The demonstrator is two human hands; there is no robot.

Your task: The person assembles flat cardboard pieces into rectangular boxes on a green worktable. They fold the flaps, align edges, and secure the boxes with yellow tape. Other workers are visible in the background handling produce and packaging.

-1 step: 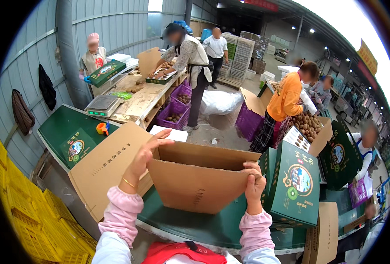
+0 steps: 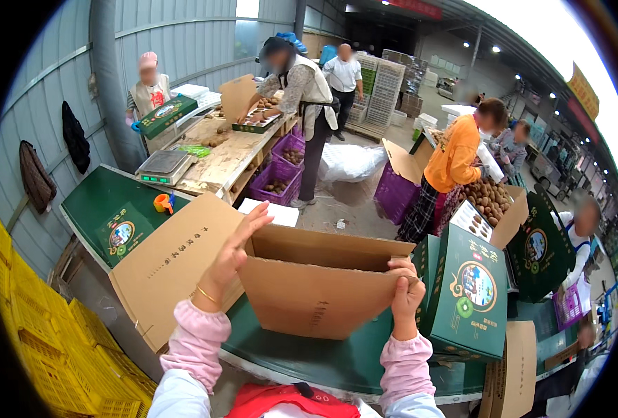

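Note:
An open brown cardboard box (image 2: 319, 299) stands upright in front of me on a green work surface (image 2: 253, 341), its inside facing up. My right hand (image 2: 406, 289) is closed on the top right corner, thumb on the near wall and fingers bent over the rim. At the box's left top corner, my left hand (image 2: 233, 254) has its fingers stretched out and the palm against that side; whether it presses the card is hard to tell. A flat brown cardboard sheet (image 2: 176, 258) with dark print lies left of the box, partly behind my left forearm.
Green printed cartons (image 2: 466, 292) stand close on the right, beside an upright brown sheet (image 2: 518, 369). Yellow crates (image 2: 51, 341) fill the lower left. An orange tape dispenser (image 2: 162, 203) lies on the surface behind the flat sheet. Co-workers handle kiwifruit (image 2: 486, 200) beyond.
My left hand has shifted very slightly, its fingers now more upright beside the box corner. The box and my right hand stay almost the same.

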